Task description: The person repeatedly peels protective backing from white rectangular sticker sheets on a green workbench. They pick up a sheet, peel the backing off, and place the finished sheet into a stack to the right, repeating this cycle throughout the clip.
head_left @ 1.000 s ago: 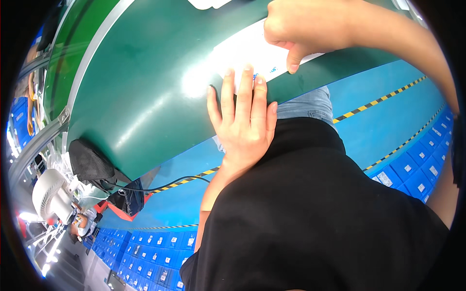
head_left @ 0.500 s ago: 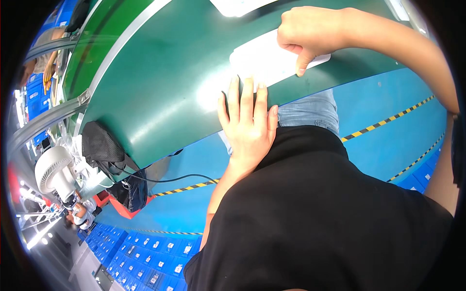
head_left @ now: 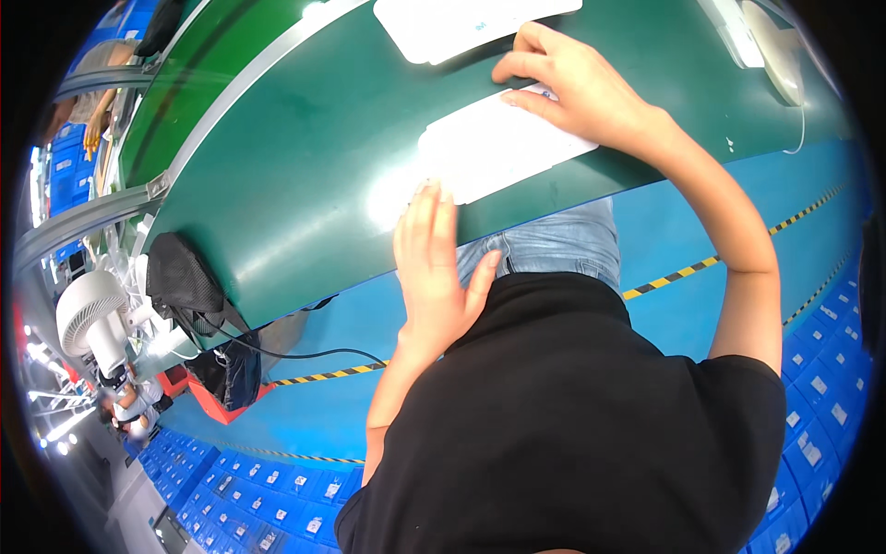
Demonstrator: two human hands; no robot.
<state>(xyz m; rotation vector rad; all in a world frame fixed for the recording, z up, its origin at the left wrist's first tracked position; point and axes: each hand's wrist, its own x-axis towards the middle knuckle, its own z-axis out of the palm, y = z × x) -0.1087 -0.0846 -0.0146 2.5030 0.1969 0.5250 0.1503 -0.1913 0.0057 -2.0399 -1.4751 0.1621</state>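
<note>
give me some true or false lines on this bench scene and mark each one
1. The right hand is over the far edge of a white flat piece. True.
2. The left hand is clenched in a fist. False: the left hand has its fingers extended.
3. A white fan shows at the picture's left. True.
4. The work surface is red. False: the work surface is green.
5. A second white piece lies at the picture's upper edge. True.

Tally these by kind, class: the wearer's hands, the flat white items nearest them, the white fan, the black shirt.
Hands: 2 (left hand, right hand)
Flat white items: 2 (near item, far item; any layers can't be told apart)
White fan: 1
Black shirt: 1
Total: 6
</note>
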